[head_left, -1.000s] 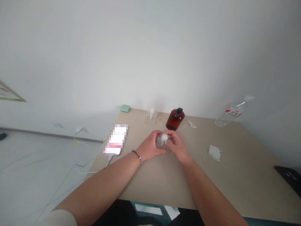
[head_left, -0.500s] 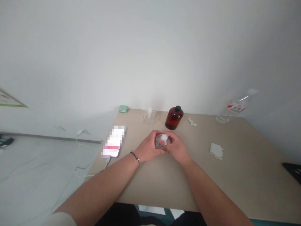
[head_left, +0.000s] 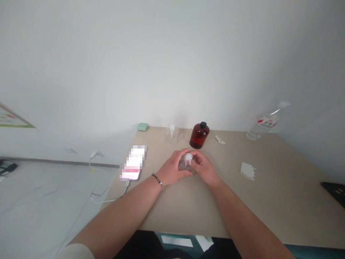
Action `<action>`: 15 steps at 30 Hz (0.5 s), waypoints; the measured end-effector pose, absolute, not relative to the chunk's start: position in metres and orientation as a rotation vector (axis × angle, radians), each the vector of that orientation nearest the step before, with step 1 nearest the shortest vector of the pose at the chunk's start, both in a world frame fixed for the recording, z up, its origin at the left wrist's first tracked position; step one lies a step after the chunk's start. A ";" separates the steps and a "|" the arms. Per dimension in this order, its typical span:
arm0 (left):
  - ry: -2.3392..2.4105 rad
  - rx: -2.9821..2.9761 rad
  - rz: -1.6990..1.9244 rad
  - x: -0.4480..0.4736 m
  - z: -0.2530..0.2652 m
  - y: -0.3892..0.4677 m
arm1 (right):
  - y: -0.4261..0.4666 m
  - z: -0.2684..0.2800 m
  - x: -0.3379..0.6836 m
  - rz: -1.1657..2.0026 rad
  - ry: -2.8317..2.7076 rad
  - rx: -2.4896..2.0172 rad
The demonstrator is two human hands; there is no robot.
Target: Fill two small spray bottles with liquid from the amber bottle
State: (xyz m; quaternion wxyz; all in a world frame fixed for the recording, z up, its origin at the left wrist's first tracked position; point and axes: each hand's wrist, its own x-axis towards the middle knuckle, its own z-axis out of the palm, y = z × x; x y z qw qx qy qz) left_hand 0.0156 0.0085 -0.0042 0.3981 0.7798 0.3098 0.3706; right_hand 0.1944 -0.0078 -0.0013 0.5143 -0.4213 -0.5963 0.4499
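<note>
Head view: small clear bottle (head_left: pixel 185 164) upright at mid tabletop (head_left: pixel 269 205), long axis vertical, directly between both hands. Left hand (head_left: pixel 172 169) wraps its body from the left; right hand (head_left: pixel 204 167) fingers pinch the white cap (head_left: pixel 188 157) on top. Brown bottle (head_left: pixel 199 135) stands just behind.

Four bottles (head_left: pixel 199 136), two hands (head_left: pixel 172 168), one phone (head_left: pixel 134 162).

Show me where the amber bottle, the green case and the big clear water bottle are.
amber bottle (head_left: pixel 198 136), head view, on its brown body.
green case (head_left: pixel 142 126), head view, on its lid.
clear water bottle (head_left: pixel 265 123), head view, on its red and white label.
</note>
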 end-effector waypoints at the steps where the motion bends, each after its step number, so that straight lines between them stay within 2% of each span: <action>1: 0.769 2.001 0.942 0.015 -0.004 0.009 | -0.008 0.001 0.196 1.078 -1.464 -1.019; 15: 0.730 2.063 0.950 0.014 -0.001 0.009 | -0.009 -0.003 0.197 1.157 -1.432 -0.996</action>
